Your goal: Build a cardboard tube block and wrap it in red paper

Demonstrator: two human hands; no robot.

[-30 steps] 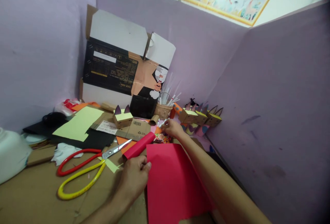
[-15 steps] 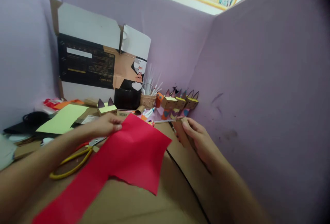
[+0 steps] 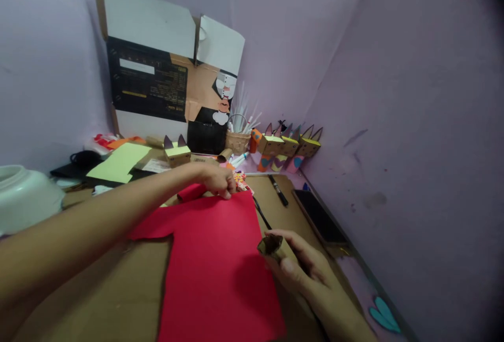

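A large sheet of red paper (image 3: 220, 274) with a narrow strip off its left side lies over the cardboard work surface. My left hand (image 3: 218, 178) is closed at the paper's far edge, thumb on the red. In front of me on the right, my right hand (image 3: 315, 279) is wrapped round a short brown cardboard tube (image 3: 285, 252), its ragged open end turned toward the left, above the paper's right edge. Behind the left wrist lies a rolled red piece (image 3: 191, 192), partly hidden by the arm.
A black marker (image 3: 279, 191) and a dark phone (image 3: 319, 216) lie on the right near the wall. Cat-eared cardboard figures (image 3: 289, 145) and a basket of pens (image 3: 238, 141) stand at the back. Yellow-green paper (image 3: 118, 162) and a pale green pot (image 3: 27, 195) are on the left.
The red paper has come down flatter and turned, its broad part now toward me. My right hand has brought the tube closer and leftward. The scissors are no longer visible.
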